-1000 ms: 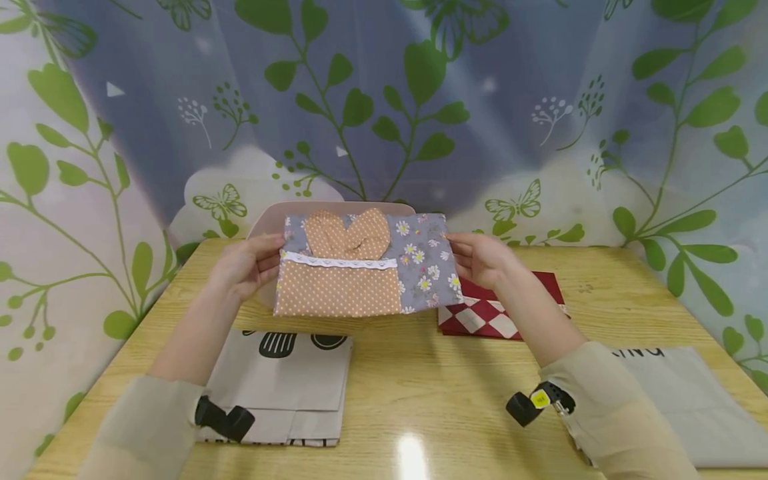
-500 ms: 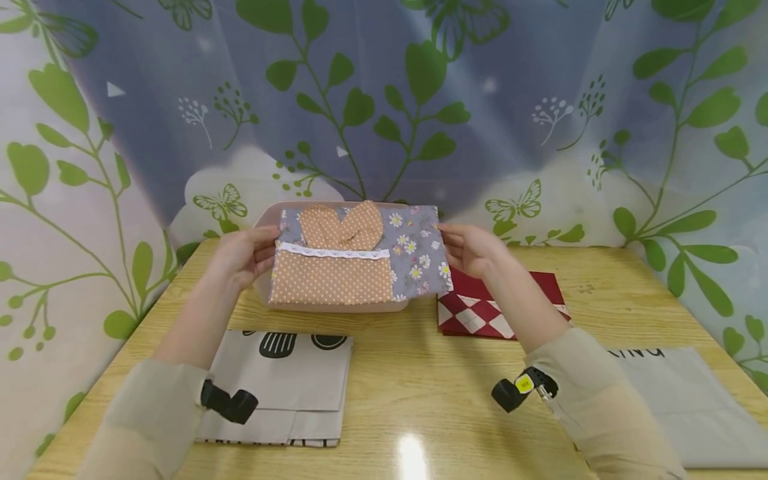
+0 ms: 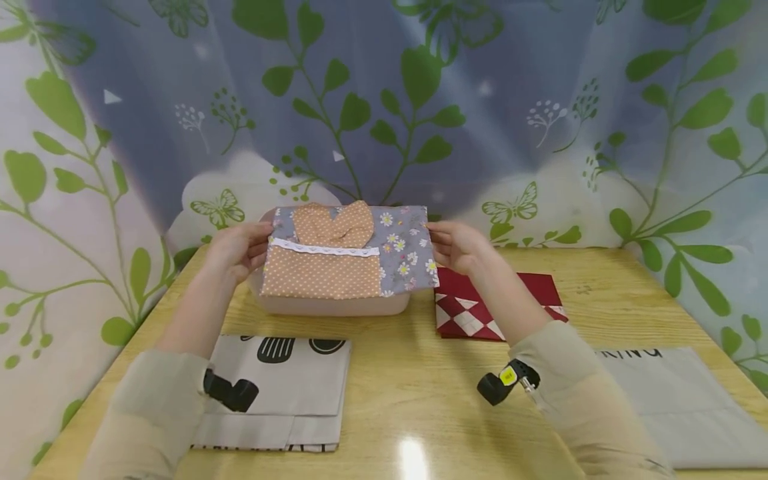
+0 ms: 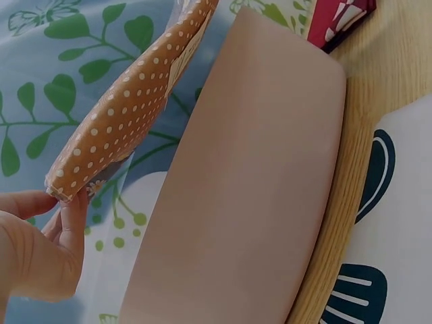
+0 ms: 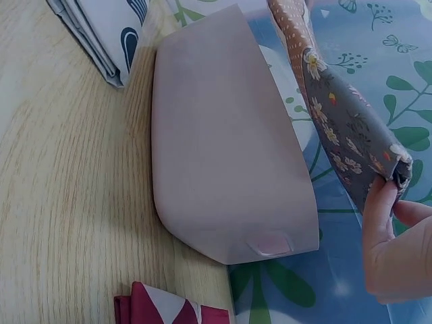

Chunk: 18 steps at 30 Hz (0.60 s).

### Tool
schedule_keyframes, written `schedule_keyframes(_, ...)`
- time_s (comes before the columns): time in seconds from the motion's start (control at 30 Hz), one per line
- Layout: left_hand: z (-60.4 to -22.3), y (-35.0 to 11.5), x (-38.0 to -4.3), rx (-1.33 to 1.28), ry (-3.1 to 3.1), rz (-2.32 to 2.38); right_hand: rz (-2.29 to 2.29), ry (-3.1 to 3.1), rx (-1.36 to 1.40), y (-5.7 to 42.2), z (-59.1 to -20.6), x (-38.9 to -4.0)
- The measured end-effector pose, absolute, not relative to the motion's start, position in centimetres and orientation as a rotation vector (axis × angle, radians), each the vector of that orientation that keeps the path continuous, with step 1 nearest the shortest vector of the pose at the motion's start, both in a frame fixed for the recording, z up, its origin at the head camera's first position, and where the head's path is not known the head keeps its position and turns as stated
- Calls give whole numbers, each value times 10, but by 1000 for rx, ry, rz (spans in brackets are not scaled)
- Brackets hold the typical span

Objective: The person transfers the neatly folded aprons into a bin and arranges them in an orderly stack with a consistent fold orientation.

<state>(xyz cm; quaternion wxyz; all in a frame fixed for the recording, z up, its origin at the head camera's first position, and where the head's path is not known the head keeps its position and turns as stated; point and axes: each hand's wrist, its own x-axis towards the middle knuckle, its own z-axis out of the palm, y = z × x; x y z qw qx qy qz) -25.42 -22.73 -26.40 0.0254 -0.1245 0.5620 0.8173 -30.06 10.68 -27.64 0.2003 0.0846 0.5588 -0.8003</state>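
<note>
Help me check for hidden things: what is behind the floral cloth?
In the head view, the bin, its lower front showing below the cloth, and the backdrop beyond. The cloth hides the bin's inside; the wrist views show only its outside, so contents are unseen.

Both arms reach forward from the bottom of the head view, slanting inward. Left hand (image 3: 240,252) and right hand (image 3: 459,247) roughly level, well apart, fingertips pointing toward each other. Each pinches between thumb and fingers, fingers bent; wrist views show the pinch on both sides. Left forearm (image 3: 195,310) and right forearm (image 3: 517,300) bare; left sleeve (image 3: 144,407) and right sleeve (image 3: 585,400) cover the arms further back.
</note>
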Motion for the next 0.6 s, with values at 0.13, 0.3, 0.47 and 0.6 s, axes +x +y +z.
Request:
schedule_keyframes(0.13,-263,-228,-257,-422,1771,2503,-2227,1574,239,104,-278,-304)
schedule_keyframes(0.3,-261,-232,-263,-433,1796,2459,-2221,1587,254,101,-278,-307)
schedule_keyframes(0.47,-261,-237,-267,-425,1754,2416,-2206,1598,243,97,-278,-310)
schedule_keyframes(0.6,-259,-238,-267,-458,1756,2375,-2205,1607,265,94,-279,-315)
